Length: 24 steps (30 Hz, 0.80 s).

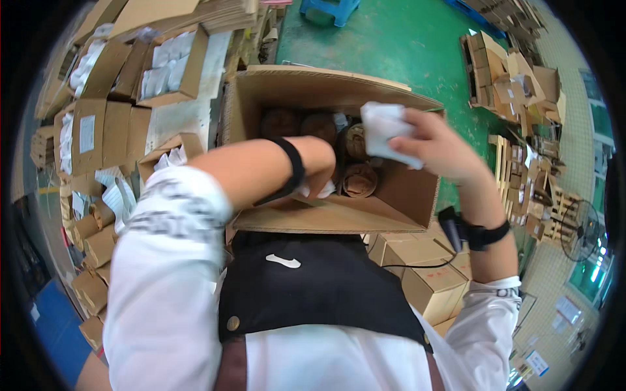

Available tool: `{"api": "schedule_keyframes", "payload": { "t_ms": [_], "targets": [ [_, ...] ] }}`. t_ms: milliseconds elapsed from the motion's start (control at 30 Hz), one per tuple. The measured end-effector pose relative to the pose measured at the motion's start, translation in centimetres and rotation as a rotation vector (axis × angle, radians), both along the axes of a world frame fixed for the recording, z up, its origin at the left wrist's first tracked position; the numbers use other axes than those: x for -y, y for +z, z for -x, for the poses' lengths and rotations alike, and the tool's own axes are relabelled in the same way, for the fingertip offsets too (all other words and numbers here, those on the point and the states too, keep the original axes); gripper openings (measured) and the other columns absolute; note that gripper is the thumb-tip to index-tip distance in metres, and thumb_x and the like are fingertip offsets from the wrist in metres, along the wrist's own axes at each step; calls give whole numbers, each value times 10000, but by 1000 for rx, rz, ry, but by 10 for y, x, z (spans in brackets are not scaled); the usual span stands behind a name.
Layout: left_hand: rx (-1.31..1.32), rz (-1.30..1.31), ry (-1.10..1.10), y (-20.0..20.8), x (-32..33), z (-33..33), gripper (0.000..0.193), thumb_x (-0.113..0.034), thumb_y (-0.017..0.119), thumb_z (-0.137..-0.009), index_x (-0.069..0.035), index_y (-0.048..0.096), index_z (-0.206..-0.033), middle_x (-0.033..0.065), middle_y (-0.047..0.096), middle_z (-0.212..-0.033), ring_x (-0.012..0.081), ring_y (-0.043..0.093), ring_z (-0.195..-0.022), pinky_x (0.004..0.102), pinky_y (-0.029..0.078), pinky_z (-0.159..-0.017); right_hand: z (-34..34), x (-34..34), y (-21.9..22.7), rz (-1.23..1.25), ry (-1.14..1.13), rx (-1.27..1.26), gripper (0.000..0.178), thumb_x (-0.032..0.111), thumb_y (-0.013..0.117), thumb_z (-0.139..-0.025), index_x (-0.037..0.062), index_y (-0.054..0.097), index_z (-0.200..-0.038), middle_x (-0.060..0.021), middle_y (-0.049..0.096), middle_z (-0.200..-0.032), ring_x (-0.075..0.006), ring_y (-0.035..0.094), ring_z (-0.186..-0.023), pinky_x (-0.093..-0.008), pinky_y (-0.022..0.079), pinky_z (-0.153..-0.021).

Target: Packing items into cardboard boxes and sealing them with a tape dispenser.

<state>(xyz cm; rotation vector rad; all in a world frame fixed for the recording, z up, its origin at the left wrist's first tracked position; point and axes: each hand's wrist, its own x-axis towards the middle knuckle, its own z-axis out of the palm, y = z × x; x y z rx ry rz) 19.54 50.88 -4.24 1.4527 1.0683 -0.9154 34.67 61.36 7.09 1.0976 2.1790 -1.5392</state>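
While the right hand point(433, 140) pinches a white packet point(383, 127) above the carton point(407, 195), the left hand point(318, 166) is inside, its grip hidden. Held by one edge, the packet could slip onto the paper-wrapped bundles point(359, 180).

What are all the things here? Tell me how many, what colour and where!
Big box: one, brown, centre.
Bundles: at least four, brownish, inside the big box.
Packet: one, white, over the big box's right part.
Open boxes: several, brown, left.
White pieces: many, white, in the open boxes.
Closed boxes: several, brown, lower right.
Stool: one, blue, top.
Floor: one, green, top.
Cardboard: many pieces, brown, upper right.
Fan: one, dark, far right.
Apron: one, black, below centre.
Wristbands: two, black, one per arm.
Sleeves: two, white, both arms.
Left hand: one, bare, reaching into the big box.
Right hand: one, bare, holding the packet.
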Motion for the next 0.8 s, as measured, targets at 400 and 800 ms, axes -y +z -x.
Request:
{"api": "schedule_keyframes", "payload": {
  "t_ms": [400,800],
  "targets": [
    [9,-232,-219,-95,52,-21,319,-280,652,-785,-144,699,-1070,97,656,-1117,280,613,-1044,387,494,-887,54,4,-133,-127,614,597,343,246,690,-694,2,707,-935,-195,671,-999,-300,660,-895,-374,526,-772],
    [-141,67,-291,-93,34,-32,412,-276,624,-849,-167,588,-1245,25,615,-1223,271,602,-1072,402,466,-916,25,88,-229,-576,486,483,307,186,580,-847,-12,561,-1081,-273,585,-1103,-343,608,-1033,-396,523,-823]
  ]
}}
